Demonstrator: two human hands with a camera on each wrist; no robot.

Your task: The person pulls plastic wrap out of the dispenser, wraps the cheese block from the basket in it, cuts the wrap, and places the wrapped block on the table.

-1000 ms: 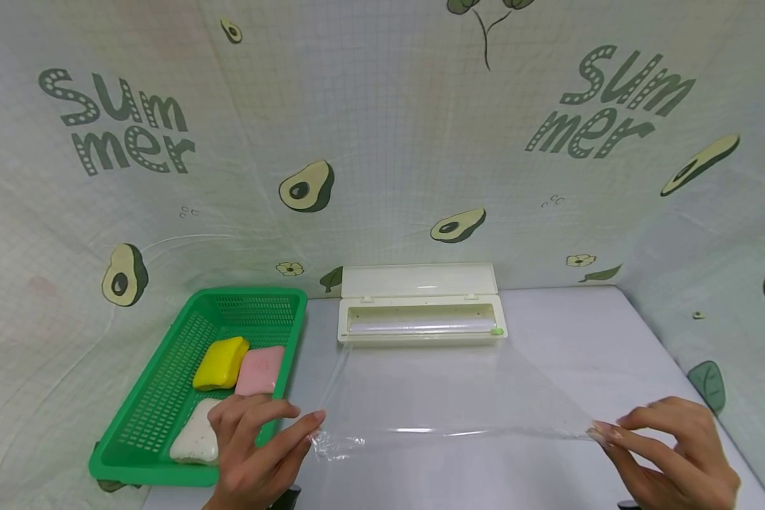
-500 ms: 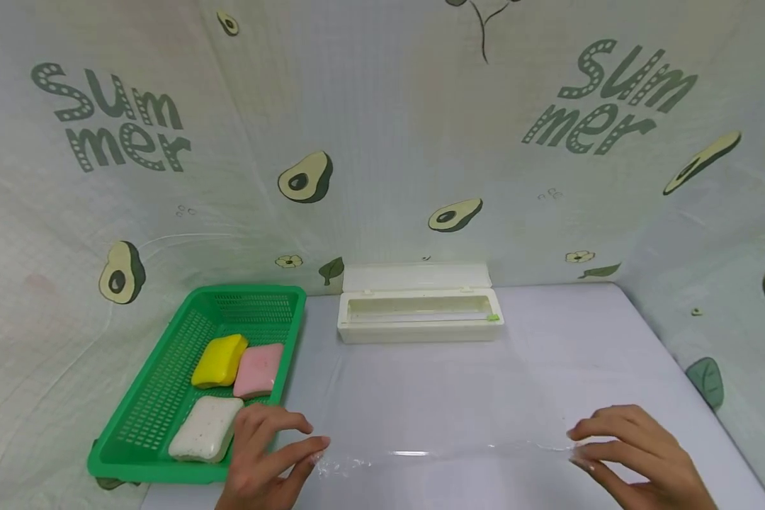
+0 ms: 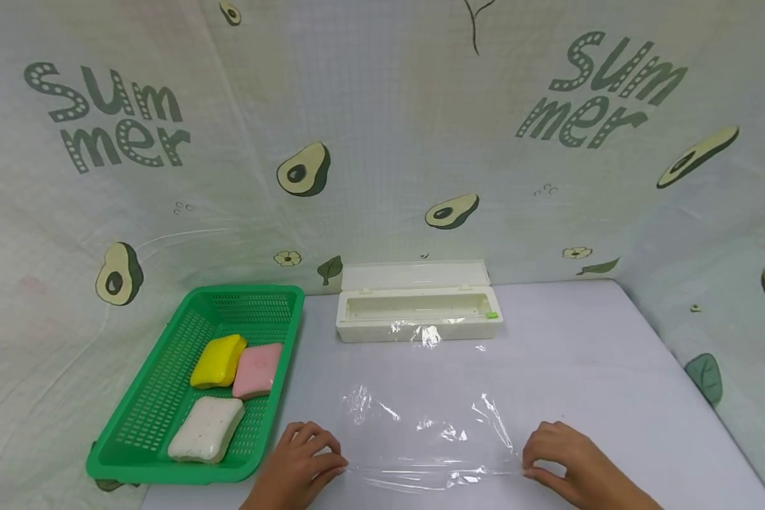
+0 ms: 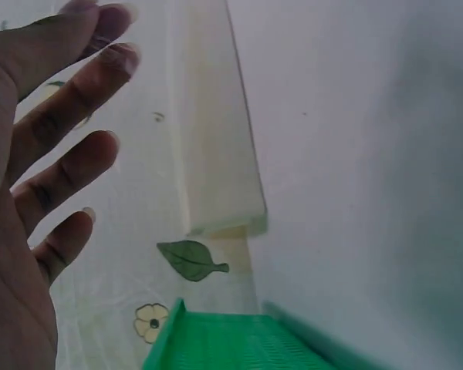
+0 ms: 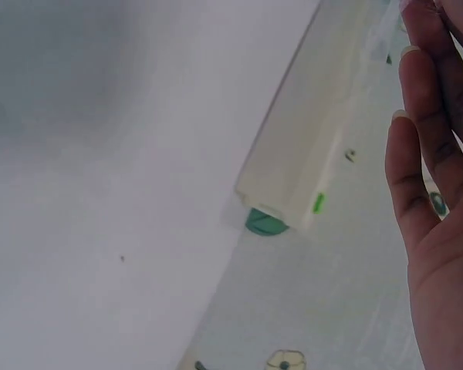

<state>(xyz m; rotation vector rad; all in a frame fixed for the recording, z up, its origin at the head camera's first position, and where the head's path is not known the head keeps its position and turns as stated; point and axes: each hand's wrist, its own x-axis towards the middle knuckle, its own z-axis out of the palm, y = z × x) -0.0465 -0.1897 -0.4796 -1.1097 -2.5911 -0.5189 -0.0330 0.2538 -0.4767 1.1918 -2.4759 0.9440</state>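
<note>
A clear sheet of cling film (image 3: 433, 432) spreads between my hands in the head view, its near edge gathered into wrinkles. My left hand (image 3: 306, 464) pinches the near left corner between thumb and index finger; in the left wrist view the other fingers are spread apart. The near right corner is pinched by my right hand (image 3: 564, 460), whose pinching tips are partly cut off at the top of the right wrist view. Beyond the film stands a long white cling film dispenser box (image 3: 382, 331), lid raised, with a small green slider (image 3: 491, 315) at its right end. Shiny film creases overlap the box's front.
To the left, a green plastic basket (image 3: 127, 397) holds a yellow soap bar (image 3: 218, 361), a pink one (image 3: 258, 370) and a white speckled one (image 3: 206, 429). A printed avocado cloth (image 3: 382, 142) hangs behind the white table (image 3: 586, 354).
Both hands have come closer together, the right one moving furthest, leftward. The film has gone from taut to loose and creased. The white soap bar, partly covered by the left hand earlier, now shows fully.
</note>
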